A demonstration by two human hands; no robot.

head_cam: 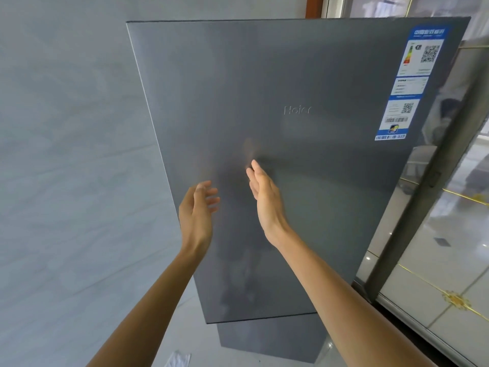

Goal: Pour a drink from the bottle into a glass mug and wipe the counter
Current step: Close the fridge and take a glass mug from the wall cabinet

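floor [203, 345] | grey fridge [264, 128] standing on it | white scrap [178, 360] lying

Head cam (wide-angle) faces fwd, close to fridge door [264, 102].

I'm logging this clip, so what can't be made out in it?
All in the head view:
Fridge contents: hidden behind the grey fridge door.
Bottle, mug, counter: none in frame.
Energy label print: too small to read.
Left hand fingers: motion-blurred.
Right hand: contact with the door unclear.
White object: cut by the bottom edge.
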